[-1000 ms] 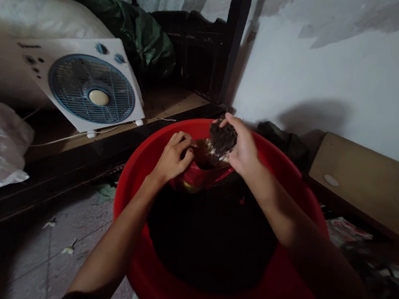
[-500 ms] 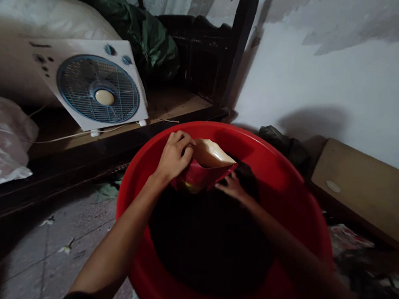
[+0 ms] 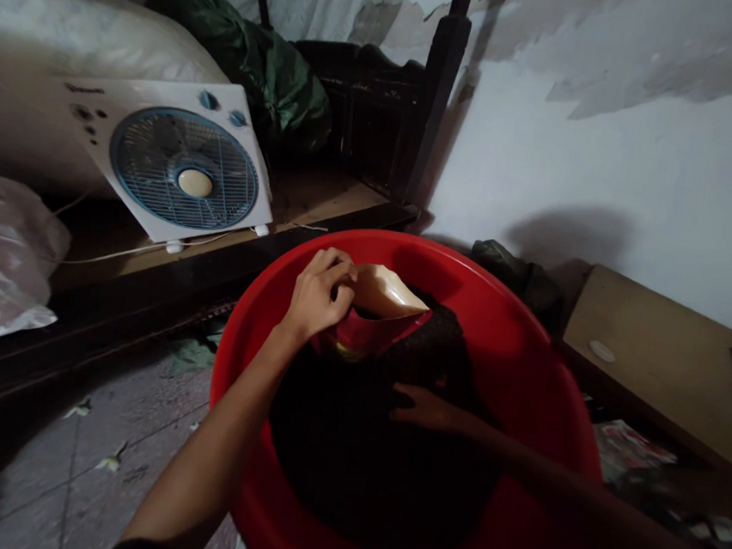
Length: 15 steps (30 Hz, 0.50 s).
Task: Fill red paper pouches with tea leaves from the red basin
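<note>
A red bag (image 3: pixel 366 333) with a pale, shiny lining stands with its mouth open inside a big red plastic tub (image 3: pixel 523 324). My left hand (image 3: pixel 320 294) is closed on the left edge of its mouth, thumb and fingers pinching the rim. Dark loose material (image 3: pixel 379 474) fills much of the tub's bottom and is heaped behind the bag; its kind is too dark to make out. My right hand (image 3: pixel 427 408) is low over this material, apart from the bag, its visible fingers stretched out to the left. Shadow hides part of that hand.
A white box fan (image 3: pixel 185 171) stands on a wooden platform at the left, near a green bundle (image 3: pixel 247 65) and a plastic-wrapped bag (image 3: pixel 1 261). Right of the tub is a tan board (image 3: pixel 662 355). Behind rises a peeling white wall (image 3: pixel 610 160).
My right hand has moved away from the bag's right side, down and toward me over the dark material. My left hand still holds the bag's rim. The view has shifted slightly.
</note>
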Tool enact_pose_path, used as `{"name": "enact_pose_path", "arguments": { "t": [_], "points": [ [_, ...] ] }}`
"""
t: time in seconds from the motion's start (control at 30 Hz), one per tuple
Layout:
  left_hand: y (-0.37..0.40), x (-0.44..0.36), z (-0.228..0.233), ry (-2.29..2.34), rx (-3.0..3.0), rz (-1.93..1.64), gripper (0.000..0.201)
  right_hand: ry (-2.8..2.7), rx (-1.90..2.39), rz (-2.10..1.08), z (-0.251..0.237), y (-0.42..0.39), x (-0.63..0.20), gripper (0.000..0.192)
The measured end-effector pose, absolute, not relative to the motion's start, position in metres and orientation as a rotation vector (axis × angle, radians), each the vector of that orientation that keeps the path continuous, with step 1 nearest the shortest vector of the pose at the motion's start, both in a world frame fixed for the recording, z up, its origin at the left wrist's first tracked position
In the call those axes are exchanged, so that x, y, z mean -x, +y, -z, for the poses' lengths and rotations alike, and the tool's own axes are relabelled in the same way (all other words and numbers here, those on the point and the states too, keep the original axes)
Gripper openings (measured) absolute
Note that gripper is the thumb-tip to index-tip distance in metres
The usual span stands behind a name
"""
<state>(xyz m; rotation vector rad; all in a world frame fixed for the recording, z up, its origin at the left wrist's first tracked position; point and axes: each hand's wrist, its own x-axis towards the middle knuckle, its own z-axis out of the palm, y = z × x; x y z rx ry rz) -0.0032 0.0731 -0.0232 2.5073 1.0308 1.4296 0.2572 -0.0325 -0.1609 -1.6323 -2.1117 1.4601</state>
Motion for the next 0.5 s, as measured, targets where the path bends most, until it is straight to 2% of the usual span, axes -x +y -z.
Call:
{"name": "enact_pose_path", "arguments": {
  "t": [0.1,0.2,0.27,0.4,0.5],
  "points": [
    [0.071,0.006,0.021,0.902,-2.497,-1.419,0.02,-1.72,1.579,-1.468,0.131,-0.037,-0.258,0.031],
    [0.07,0.007,0.02,0.854,-2.508,-1.377,0.019,-1.128,1.588,-1.279,0.085,-0.029,-0.259,0.029],
    [0.07,0.006,0.019,0.815,-2.522,-1.384,0.02,-0.881,1.447,-1.157,0.048,-0.015,-0.255,0.029],
    [0.067,0.003,0.02,0.72,-2.567,-1.396,0.022,-0.769,1.048,-1.055,-0.013,0.019,-0.232,0.026],
    [0.066,0.001,0.022,0.75,-2.599,-1.396,0.02,-0.815,0.881,-1.083,-0.034,0.039,-0.205,0.023]
  ]
}}
